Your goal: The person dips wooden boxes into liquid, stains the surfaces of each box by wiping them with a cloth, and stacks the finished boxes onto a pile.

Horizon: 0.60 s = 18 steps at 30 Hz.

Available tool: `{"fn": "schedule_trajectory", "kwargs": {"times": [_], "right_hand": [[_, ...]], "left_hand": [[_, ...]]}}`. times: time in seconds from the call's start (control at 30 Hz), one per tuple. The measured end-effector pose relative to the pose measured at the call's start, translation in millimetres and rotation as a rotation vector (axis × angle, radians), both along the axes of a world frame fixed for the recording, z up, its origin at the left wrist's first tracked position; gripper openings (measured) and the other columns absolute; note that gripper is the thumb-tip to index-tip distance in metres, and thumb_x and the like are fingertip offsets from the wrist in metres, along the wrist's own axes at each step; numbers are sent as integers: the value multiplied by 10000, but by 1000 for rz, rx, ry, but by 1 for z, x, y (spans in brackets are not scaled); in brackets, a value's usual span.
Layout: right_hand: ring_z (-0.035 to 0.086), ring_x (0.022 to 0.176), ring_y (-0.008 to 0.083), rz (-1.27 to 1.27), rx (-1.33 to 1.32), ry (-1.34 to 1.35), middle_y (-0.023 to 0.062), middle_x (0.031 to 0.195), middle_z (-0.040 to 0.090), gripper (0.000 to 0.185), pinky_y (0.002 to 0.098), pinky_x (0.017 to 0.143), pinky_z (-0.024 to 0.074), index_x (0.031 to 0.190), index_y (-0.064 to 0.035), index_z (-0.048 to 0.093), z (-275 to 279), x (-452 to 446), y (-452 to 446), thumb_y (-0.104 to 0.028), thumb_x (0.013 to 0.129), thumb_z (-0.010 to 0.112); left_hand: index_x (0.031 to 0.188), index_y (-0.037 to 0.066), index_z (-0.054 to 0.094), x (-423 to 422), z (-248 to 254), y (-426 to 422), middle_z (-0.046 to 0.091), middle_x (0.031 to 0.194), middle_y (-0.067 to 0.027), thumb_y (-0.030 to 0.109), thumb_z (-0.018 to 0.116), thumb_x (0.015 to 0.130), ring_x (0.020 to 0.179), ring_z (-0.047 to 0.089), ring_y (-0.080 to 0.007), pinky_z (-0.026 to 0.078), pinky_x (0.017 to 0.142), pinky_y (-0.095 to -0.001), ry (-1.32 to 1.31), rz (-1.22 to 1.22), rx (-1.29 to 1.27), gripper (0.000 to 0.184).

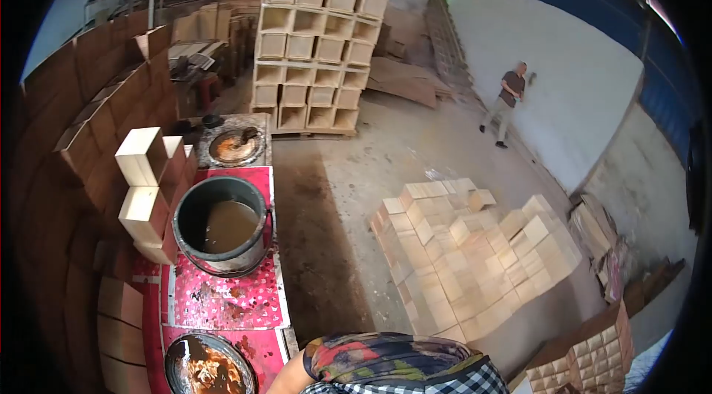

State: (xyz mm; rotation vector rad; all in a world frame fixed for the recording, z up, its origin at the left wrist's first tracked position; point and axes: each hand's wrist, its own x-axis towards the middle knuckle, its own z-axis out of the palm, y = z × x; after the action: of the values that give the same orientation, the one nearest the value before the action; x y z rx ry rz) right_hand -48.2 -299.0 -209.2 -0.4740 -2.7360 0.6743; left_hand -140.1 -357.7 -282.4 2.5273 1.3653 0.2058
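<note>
Neither of my hands shows; only part of a bare arm and a patterned cloth appear at the bottom edge. Nearest to that arm is a round tray (210, 366) smeared with brown and orange paste, at the lower left. Beyond it, a dark bucket (222, 225) of brown liquid stands on a table with a pink, stained cover (230, 301). Pale wooden boxes (142, 205) are stacked left of the bucket. Another round dish (236, 146) with orange-brown paste and a dark lump lies at the table's far end.
A tall stack of open wooden boxes (319, 45) stands behind the table. Many pale blocks (475, 253) cover part of the floor at right. A person (508, 103) stands by the white wall. Brown boxes (96, 120) line the left side.
</note>
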Motion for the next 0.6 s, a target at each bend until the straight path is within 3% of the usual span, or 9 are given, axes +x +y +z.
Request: {"fn": "schedule_trajectory", "kwargs": {"times": [0.6], "right_hand": [[601, 645, 295, -170, -14, 46, 97, 696, 609, 112, 437, 550, 480, 688, -120, 612, -6, 31, -2, -228, 661, 625]], "left_hand": [[1098, 51, 577, 25, -10, 6, 467, 1309, -144, 228, 662, 698, 1233, 413, -352, 321, 1044, -487, 4, -70, -17, 445]]}}
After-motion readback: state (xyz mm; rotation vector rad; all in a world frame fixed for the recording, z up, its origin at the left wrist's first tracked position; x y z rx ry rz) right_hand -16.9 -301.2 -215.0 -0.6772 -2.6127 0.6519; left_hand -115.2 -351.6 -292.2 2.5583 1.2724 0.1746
